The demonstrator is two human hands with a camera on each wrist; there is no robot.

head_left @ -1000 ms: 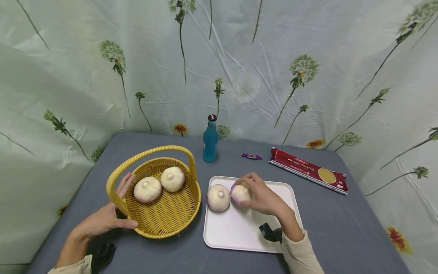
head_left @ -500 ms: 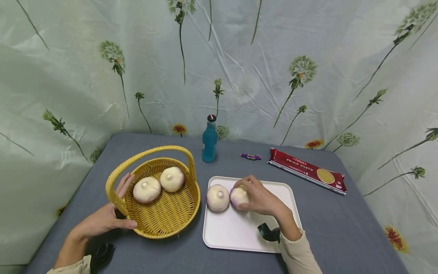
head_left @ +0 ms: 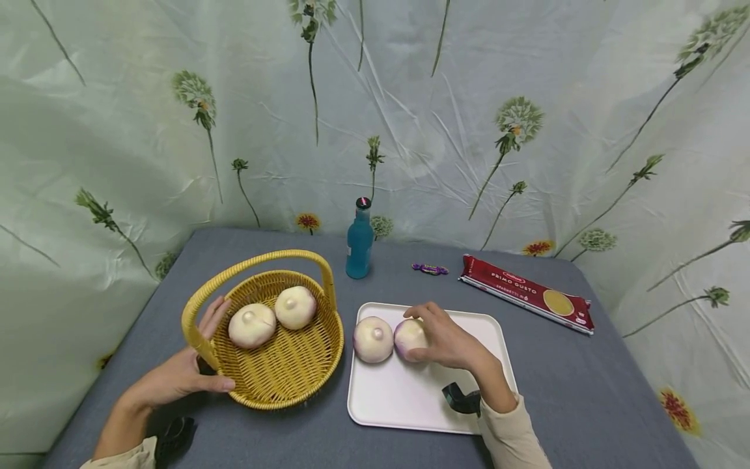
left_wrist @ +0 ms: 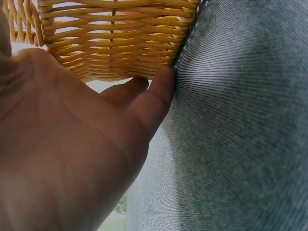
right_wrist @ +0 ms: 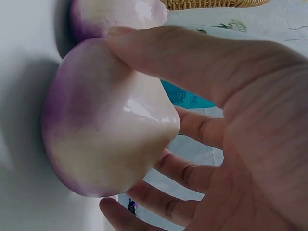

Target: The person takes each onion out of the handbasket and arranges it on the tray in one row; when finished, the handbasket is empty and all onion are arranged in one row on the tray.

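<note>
In the head view my left hand [head_left: 178, 371] is spread against the left side of the yellow wicker basket [head_left: 275, 384], thumb along the near rim and fingers beside the handle. The left wrist view shows fingertips at the basket's woven wall [left_wrist: 120, 43]. Two white turnips [head_left: 252, 325] lie inside the basket. My right hand [head_left: 448, 339] holds a purple-and-white turnip [head_left: 409, 337] on the white tray [head_left: 404, 404]. From the right wrist, the thumb lies along one side of this turnip [right_wrist: 101, 125], with curled fingers opposite. Another turnip [head_left: 373, 340] sits right beside it, on the left.
Behind the tray stands a blue bottle [head_left: 359, 244]. A purple-wrapped candy [head_left: 430, 268] lies to its right, and a red spaghetti pack [head_left: 527, 293] lies at the back right. The grey-covered table [head_left: 574, 391] ends at a floral curtain [head_left: 422, 130].
</note>
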